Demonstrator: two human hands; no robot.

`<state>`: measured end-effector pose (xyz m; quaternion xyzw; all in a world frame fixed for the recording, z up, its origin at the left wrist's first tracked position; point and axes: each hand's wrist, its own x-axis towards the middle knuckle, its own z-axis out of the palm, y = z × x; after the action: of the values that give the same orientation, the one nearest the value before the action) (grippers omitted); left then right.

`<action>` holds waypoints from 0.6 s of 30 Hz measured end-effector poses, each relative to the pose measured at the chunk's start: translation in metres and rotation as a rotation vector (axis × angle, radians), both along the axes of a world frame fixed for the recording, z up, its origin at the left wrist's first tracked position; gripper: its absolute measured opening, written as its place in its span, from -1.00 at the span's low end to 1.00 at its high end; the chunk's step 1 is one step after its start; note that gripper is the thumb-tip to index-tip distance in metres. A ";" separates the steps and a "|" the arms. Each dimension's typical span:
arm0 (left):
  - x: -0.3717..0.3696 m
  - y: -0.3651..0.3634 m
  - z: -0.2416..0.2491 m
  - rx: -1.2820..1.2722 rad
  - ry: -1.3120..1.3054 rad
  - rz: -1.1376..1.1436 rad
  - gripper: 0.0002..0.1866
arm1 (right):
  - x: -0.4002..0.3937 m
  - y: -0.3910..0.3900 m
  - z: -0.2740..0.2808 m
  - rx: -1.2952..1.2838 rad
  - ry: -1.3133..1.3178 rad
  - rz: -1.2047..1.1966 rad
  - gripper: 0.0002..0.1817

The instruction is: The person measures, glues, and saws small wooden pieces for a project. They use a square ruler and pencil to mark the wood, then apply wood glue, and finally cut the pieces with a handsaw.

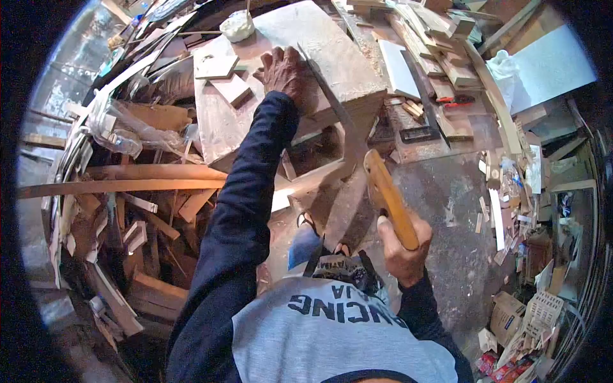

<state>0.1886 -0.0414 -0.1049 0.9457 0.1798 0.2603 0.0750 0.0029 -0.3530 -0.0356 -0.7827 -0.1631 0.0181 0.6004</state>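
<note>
My right hand (405, 246) is wrapped round the wooden handle (391, 199) of a handsaw. The saw's long dark blade (329, 99) slants up and left from it, across the front edge of a worn wooden workbench (300, 22). On the bench top, just left of the blade, my left hand (281, 73) presses down with fingers spread. Whether a workpiece lies beneath that palm is hidden. Two small pale wood blocks, an upper block (216, 66) and a lower block (231, 90), lie to the left of this hand.
A whitish lump (237, 26) stands at the bench's back edge. Scrap wood (153, 233) is heaped at the left. To the right are stacked boards (447, 54), a red-handled tool (456, 101) and a cardboard box (507, 318). Bare concrete floor (447, 198) shows beside my right hand.
</note>
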 end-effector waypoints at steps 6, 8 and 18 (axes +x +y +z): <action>-0.010 -0.011 0.010 0.001 -0.016 -0.015 -0.67 | 0.059 0.054 -0.016 -0.071 -0.002 0.023 -0.64; -0.008 -0.010 0.003 -0.036 -0.005 -0.019 -0.64 | 0.050 0.037 -0.022 -0.040 -0.038 0.027 -0.64; -0.007 -0.003 0.005 0.007 0.013 -0.009 -0.67 | 0.062 0.053 -0.019 -0.020 -0.198 0.028 -0.55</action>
<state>0.1814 -0.0444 -0.0998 0.9484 0.1752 0.2543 0.0717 0.0646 -0.3000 -0.0542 -0.7843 -0.2325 -0.0492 0.5730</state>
